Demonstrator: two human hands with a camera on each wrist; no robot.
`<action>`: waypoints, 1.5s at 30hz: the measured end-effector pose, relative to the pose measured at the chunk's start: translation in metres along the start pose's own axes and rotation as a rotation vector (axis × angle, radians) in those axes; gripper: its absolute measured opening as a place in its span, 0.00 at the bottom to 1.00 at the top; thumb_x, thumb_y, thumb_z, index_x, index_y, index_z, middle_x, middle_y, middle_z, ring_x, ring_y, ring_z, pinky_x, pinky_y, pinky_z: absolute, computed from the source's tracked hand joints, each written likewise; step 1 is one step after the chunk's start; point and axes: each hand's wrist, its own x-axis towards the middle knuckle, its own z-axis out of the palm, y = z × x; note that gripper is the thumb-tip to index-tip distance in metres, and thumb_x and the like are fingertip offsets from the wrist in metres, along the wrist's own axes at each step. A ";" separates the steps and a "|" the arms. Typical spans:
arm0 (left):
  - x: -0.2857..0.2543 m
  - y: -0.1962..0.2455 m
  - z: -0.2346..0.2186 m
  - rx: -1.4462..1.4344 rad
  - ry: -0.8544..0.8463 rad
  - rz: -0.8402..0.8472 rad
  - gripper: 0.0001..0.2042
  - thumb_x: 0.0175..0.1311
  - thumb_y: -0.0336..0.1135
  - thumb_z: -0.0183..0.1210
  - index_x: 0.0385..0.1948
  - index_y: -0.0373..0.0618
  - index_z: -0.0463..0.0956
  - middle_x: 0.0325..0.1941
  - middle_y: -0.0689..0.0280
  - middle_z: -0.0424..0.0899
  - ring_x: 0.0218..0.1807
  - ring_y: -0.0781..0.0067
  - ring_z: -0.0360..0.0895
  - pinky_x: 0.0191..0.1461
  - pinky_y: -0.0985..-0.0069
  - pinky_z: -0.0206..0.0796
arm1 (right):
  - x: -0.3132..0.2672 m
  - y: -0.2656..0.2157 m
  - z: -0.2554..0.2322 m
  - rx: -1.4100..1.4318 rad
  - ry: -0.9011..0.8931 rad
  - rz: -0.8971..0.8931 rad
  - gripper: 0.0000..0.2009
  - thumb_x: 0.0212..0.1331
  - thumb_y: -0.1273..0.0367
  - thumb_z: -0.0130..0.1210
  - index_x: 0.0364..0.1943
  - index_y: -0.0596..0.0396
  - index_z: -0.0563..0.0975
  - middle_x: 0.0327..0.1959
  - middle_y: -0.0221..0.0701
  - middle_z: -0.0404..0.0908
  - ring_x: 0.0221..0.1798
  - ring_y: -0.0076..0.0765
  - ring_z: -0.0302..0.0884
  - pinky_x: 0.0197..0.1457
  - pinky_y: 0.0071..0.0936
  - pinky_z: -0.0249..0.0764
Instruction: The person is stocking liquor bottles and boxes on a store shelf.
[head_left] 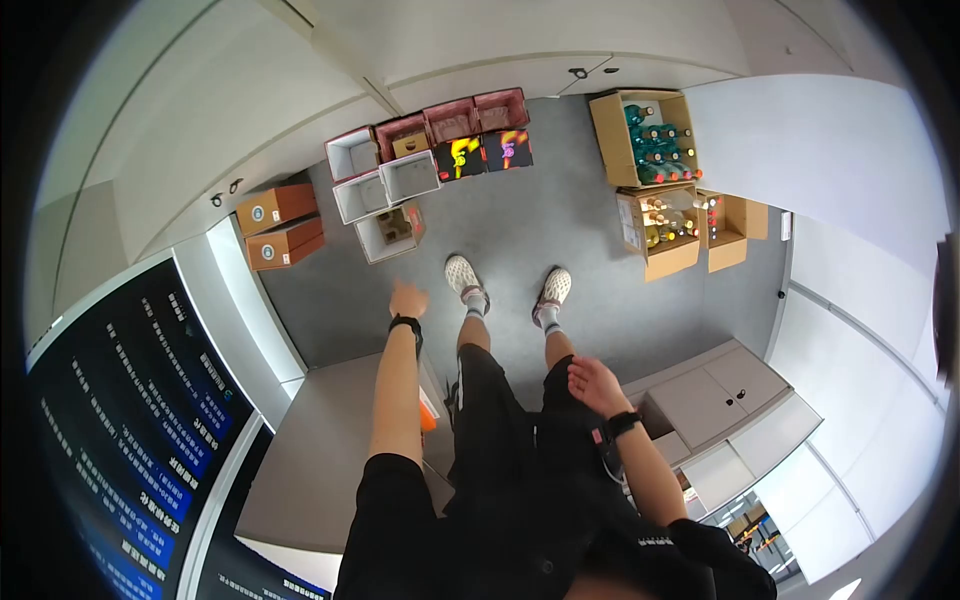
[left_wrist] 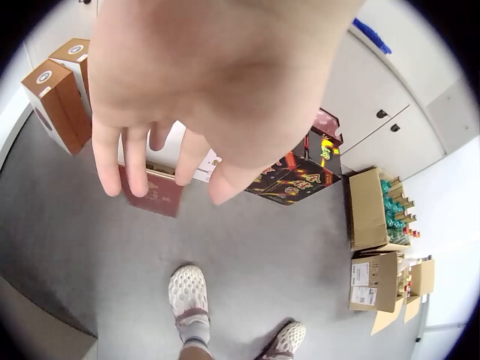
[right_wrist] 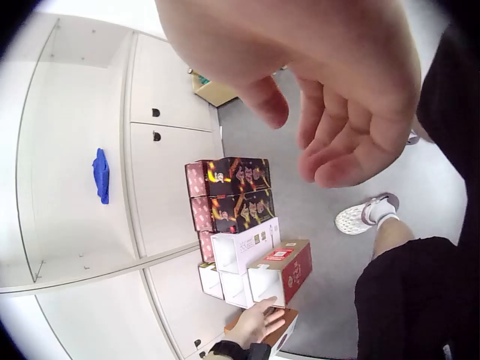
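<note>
Your left hand [head_left: 407, 299] is stretched out, fingers straight and holding nothing, towards the red gift box [head_left: 392, 231] that stands on the floor [head_left: 520, 230] at the near end of the box cluster by the cabinet wall. Your right hand [head_left: 592, 381] hangs relaxed beside your thigh, fingers loosely bent around nothing.

Largest first: the open brown carton [head_left: 645, 136] near the far cabinets is packed with upright green-capped bottles. The smaller carton [head_left: 662, 228] just in front of it holds yellowish bottles (glass, probably, so heavy and breakable).

The white boxes [head_left: 385, 180] stand open and look empty.

The red gift box looks like stiff, glossy cardboard, likely light but slippery; take it by its two opposite side walls, not its open flap.
</note>
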 end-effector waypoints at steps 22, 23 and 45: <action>0.126 -0.037 0.040 -0.003 0.303 0.264 0.12 0.63 0.38 0.55 0.42 0.42 0.79 0.57 0.57 0.73 0.49 0.51 0.77 0.51 0.59 0.72 | 0.013 0.036 0.007 0.024 0.106 -0.012 0.17 0.67 0.61 0.48 0.54 0.55 0.72 0.44 0.33 0.78 0.45 0.32 0.74 0.51 0.33 0.74; 0.117 -0.035 0.034 -0.024 0.301 0.249 0.12 0.63 0.39 0.54 0.41 0.42 0.79 0.54 0.56 0.74 0.49 0.51 0.77 0.50 0.59 0.72 | 0.011 0.035 0.008 0.016 0.102 -0.014 0.17 0.67 0.62 0.48 0.54 0.55 0.72 0.44 0.33 0.78 0.44 0.32 0.75 0.51 0.33 0.74; -0.294 0.186 -0.095 -0.173 0.878 0.591 0.11 0.58 0.38 0.54 0.23 0.42 0.81 0.28 0.57 0.80 0.30 0.51 0.78 0.37 0.55 0.68 | -0.135 -0.099 0.052 -0.821 -0.320 -0.654 0.20 0.61 0.57 0.58 0.53 0.54 0.77 0.45 0.27 0.80 0.45 0.23 0.75 0.47 0.22 0.72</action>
